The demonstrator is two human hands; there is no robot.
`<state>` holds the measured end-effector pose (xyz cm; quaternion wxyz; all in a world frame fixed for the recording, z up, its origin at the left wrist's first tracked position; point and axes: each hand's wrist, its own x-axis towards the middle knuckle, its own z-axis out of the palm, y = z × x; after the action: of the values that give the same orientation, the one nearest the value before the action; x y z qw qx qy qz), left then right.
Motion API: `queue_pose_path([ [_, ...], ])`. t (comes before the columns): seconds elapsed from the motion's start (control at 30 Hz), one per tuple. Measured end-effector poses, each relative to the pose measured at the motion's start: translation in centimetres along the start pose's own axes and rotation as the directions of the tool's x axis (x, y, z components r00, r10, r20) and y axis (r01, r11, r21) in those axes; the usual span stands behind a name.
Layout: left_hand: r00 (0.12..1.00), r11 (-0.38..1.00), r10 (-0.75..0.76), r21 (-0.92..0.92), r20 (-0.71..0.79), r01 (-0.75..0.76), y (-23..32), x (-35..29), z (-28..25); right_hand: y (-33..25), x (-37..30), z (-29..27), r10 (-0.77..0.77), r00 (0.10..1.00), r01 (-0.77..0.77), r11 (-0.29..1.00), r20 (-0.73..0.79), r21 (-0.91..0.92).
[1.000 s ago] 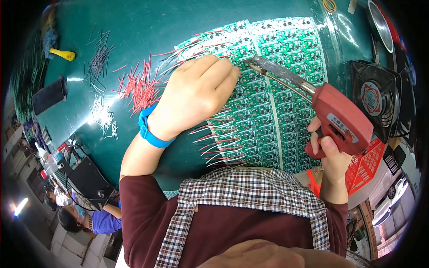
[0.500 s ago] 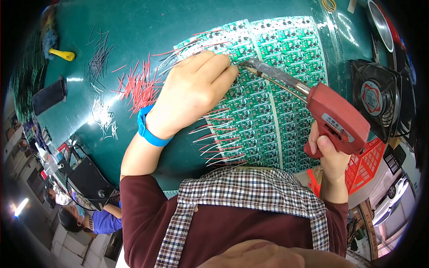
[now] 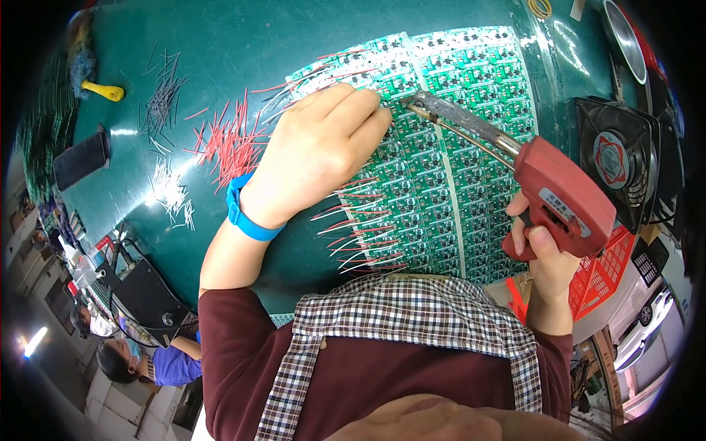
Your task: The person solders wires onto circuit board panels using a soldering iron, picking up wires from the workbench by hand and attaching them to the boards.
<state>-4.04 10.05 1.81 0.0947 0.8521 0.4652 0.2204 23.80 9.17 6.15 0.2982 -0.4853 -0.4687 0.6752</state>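
Note:
My left hand [image 3: 320, 151], with a blue band at the wrist, is closed in a pinch over the left edge of a panel of green circuit boards [image 3: 478, 154]. What its fingertips hold is hidden. My right hand [image 3: 550, 268] grips the handle of a red soldering gun [image 3: 566, 195]. The gun's long metal tip [image 3: 460, 117] points left, ending just right of my left fingers above the boards. Short red, black and white wires [image 3: 364, 228] stick out from the panel's left edge, above and below my left hand.
Loose red wires [image 3: 229, 147], black wires [image 3: 163, 103] and white wires [image 3: 169, 191] lie in piles on the green table. A phone [image 3: 81, 158] is farther left. A black fan [image 3: 618, 162] and a red basket [image 3: 603, 272] stand at right. Another person [image 3: 173, 360] sits at lower left.
The soldering gun and my right hand have shifted slightly right, drawing the tip a little away from my left fingers. My left hand has barely moved.

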Motion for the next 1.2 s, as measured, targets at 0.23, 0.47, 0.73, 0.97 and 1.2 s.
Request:
queue_pose_path([
  [0.23,0.999,0.997,0.040,0.064,-0.008,-0.039,1.1,-0.1,-0.2,0.0,-1.0,-0.2,0.023,0.999,-0.022,0.999,-0.028,0.036],
  [0.47,0.998,0.998,0.046,0.051,0.037,-0.048,1.4,-0.1,-0.4,0.4,-1.6,-0.2,0.041,0.999,-0.041,0.999,-0.009,-0.003],
  [0.73,0.997,0.997,0.066,0.047,0.045,-0.068,1.4,-0.1,-0.3,0.9,-1.8,-0.2,0.030,0.999,-0.033,0.995,-0.034,-0.097],
  [0.97,0.995,0.997,0.071,0.023,0.070,-0.073,1.3,-0.1,-0.3,0.5,-2.0,-0.4,-0.004,1.000,0.004,1.000,-0.028,0.014],
  [1.2,0.996,0.996,0.079,0.033,0.049,-0.080,1.5,0.1,-0.3,0.3,-2.7,-0.8,-0.014,0.999,0.015,0.999,-0.043,0.033],
])
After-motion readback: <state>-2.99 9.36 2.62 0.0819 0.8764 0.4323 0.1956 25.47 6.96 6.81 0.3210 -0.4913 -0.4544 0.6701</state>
